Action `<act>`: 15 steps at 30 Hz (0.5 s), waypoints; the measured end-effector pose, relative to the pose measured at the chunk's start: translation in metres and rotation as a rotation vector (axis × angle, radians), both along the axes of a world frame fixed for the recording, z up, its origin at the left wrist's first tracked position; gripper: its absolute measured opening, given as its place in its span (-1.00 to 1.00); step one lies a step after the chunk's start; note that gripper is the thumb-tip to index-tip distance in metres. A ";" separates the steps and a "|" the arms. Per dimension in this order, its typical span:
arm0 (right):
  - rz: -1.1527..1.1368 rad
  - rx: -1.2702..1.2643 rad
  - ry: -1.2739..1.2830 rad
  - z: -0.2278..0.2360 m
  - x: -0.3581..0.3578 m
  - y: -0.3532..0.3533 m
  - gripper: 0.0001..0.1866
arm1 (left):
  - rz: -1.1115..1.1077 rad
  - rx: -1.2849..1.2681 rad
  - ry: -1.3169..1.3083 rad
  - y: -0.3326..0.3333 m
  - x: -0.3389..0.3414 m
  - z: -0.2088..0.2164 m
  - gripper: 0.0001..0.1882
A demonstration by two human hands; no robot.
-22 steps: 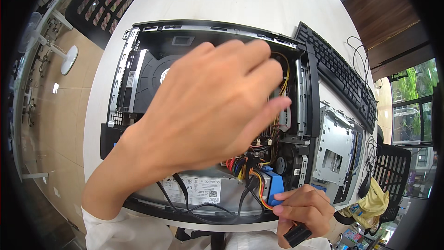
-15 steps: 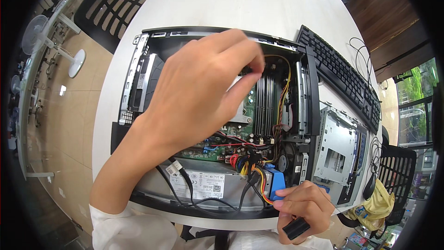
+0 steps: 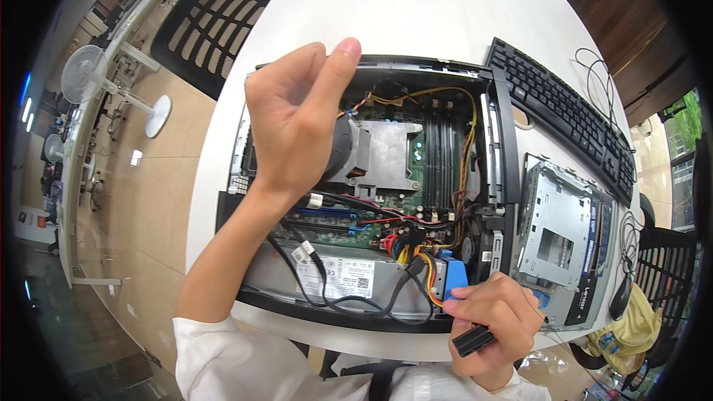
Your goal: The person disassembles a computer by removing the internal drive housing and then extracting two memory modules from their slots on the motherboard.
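Note:
An opened desktop computer case (image 3: 507,134) lies on the table, its circuit board, memory slots and heatsink plate (image 3: 386,152) exposed. My left hand (image 3: 293,122) is closed above the left part of the case, beside the round black fan (image 3: 340,147). Its thumb points up and the curled fingers hide whatever they hold. At the front right corner my right hand (image 3: 497,319) pinches a power cable (image 3: 432,282) with yellow and red wires, and a black connector (image 3: 473,341) sticks out below the fingers. A blue plastic piece (image 3: 455,279) is just beyond that hand. Black cables (image 3: 316,271) lie over the silver power supply (image 3: 371,293).
A black keyboard (image 3: 561,115) lies at the right of the case. Nearer stands a silver metal drive bracket (image 3: 553,226), with a black mouse (image 3: 620,297) and its cord beside it. A yellow bag (image 3: 627,330) is at the right table edge, near a chair.
My left hand has moved left, away from the memory slots, uncovering the heatsink plate and fan. My right hand keeps its grip on the cable. The whole view has shifted slightly.

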State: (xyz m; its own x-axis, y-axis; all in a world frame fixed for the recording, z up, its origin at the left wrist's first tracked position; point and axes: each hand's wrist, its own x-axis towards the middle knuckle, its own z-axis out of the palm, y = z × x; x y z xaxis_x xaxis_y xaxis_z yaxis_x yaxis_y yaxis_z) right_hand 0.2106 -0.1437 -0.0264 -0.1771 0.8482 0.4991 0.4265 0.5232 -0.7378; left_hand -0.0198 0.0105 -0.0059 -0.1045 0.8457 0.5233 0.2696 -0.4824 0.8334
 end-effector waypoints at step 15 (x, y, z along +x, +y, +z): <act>0.020 0.026 0.182 -0.003 -0.003 0.004 -0.77 | -0.012 0.431 0.262 0.005 0.004 -0.005 -0.57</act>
